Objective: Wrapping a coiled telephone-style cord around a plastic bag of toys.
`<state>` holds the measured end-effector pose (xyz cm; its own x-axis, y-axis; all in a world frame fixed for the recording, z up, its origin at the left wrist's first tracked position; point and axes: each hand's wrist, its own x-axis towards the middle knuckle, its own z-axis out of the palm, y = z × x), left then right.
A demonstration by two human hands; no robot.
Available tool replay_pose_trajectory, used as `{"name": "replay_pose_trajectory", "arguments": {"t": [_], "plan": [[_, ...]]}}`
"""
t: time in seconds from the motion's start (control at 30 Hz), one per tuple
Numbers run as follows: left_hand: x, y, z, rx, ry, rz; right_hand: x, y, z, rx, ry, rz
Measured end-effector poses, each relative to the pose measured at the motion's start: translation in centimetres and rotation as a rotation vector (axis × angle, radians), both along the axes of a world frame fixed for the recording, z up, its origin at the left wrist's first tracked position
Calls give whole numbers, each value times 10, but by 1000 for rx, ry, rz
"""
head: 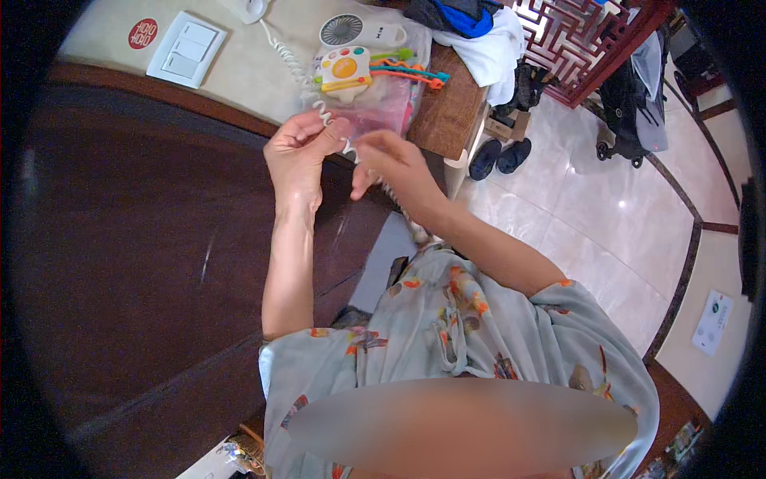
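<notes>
A white coiled cord (287, 57) comes down from a white plastic device (248, 8) at the top edge. My left hand (302, 146) pinches the coil between thumb and fingers. Close beside it, my right hand (392, 167) lies over the same cord with its fingers bent. Whether those fingers grip the coil is hidden. Below my right hand the cord shows again and runs down towards my clothing. Just beyond both hands lies a clear and pink plastic bag (383, 114). On it are a white handheld fan (359, 31) and a yellow and white toy (345, 69) with coloured strands.
A wooden top (440, 117) stands right of the bag, with a white cloth (497, 51) at its far end. Dark slippers (486, 158) and an open cardboard box (507, 127) are on the tiled floor. A white switch panel (187, 49) is at upper left.
</notes>
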<state>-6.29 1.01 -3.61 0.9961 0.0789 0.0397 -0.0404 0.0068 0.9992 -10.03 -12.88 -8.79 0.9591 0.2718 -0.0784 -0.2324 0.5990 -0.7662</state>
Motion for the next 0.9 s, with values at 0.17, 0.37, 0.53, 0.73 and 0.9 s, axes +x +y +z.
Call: {"name": "replay_pose_trajectory", "arguments": {"t": [0.17,0.37,0.53,0.73,0.9], "plan": [[-2,-8,1,10,30,56,-12,1,-7,-675,-466,-521],[-2,-2,1,-23,93,41,1,-3,-10,-872,-794,-653],[-5,-3,4,-73,129,-23,0,8,-6,-249,-194,-147],[-4,10,-4,-144,118,-100,18,-1,1,751,442,531],[-7,14,-3,-98,34,-206,20,-1,-2,1046,512,736]]}}
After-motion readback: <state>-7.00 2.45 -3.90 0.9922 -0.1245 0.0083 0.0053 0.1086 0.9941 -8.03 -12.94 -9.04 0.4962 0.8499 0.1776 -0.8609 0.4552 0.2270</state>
